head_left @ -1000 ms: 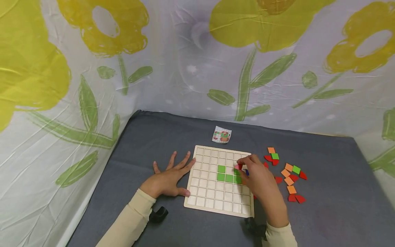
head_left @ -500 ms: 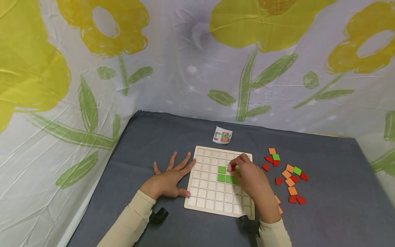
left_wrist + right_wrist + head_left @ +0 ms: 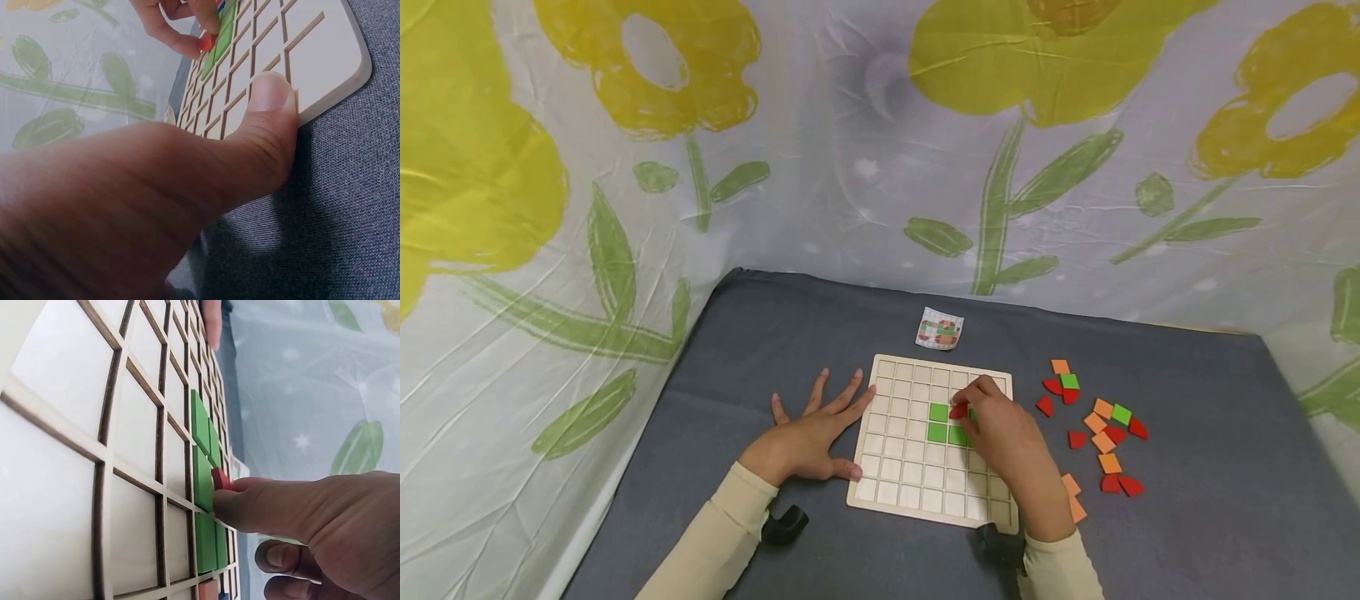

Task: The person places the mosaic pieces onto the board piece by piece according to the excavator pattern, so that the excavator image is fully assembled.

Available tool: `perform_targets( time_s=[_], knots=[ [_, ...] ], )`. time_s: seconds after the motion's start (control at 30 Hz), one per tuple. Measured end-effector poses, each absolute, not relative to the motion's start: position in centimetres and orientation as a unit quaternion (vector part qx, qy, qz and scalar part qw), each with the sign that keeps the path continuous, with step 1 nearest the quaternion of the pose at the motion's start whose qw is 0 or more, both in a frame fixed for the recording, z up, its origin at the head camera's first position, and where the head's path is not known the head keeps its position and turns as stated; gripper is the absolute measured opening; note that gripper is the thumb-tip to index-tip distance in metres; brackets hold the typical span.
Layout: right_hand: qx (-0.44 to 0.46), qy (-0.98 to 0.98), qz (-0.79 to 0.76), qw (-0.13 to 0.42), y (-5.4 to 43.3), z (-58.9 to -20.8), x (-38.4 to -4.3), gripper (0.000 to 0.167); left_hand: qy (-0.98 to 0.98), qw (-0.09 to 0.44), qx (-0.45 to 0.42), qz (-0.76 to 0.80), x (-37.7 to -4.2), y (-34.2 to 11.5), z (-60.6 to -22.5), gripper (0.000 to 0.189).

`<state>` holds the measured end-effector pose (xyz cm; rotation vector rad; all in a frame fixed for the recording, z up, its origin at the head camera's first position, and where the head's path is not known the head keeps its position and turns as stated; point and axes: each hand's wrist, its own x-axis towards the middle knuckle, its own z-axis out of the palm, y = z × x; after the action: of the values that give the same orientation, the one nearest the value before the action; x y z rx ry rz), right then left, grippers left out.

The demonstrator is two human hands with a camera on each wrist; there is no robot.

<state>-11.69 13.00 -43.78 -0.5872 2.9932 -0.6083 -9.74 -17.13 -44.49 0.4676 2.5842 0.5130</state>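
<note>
A wooden grid board [image 3: 901,468] lies on the dark cloth, with several green square tiles [image 3: 937,432] set in its cells. My right hand [image 3: 1009,433] pinches a small red tile [image 3: 220,479] between thumb and finger, low over the cell beside the green tiles. Its full outline is covered by the fingertips. My left hand [image 3: 805,442] is spread flat at the board's left side, its thumb [image 3: 270,94] and a fingertip touching the edge. In the right wrist view, an orange tile [image 3: 209,589] and a bit of blue [image 3: 224,596] show beyond the green ones.
Right of the board lie loose orange squares [image 3: 1109,463], green squares [image 3: 1121,414] and red rounded pieces [image 3: 1131,486]. Two orange pieces [image 3: 1077,509] sit partly behind the right forearm. A small printed pattern card [image 3: 939,329] lies behind the board. A flower-printed curtain [image 3: 850,167] hangs behind the table.
My right hand has moved left over the board with the red tile, from its right side to the cell between the green tiles, and lowered it. The left hand has stayed put.
</note>
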Motion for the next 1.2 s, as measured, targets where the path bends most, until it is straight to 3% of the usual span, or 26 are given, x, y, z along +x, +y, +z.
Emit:
perform_targets(
  time_s=[0.5,1.2],
  knots=[
    [-0.192,0.961,-0.196,0.017,13.09,-43.69,-11.59,0.026,0.939,0.225,0.175,0.191,-9.81,-17.15,-44.5,0.116],
    [-0.189,0.957,-0.212,0.064,13.39,-43.49,-11.85,0.029,0.939,0.229,0.171,0.19,-9.79,-17.12,-44.53,0.117]
  ],
)
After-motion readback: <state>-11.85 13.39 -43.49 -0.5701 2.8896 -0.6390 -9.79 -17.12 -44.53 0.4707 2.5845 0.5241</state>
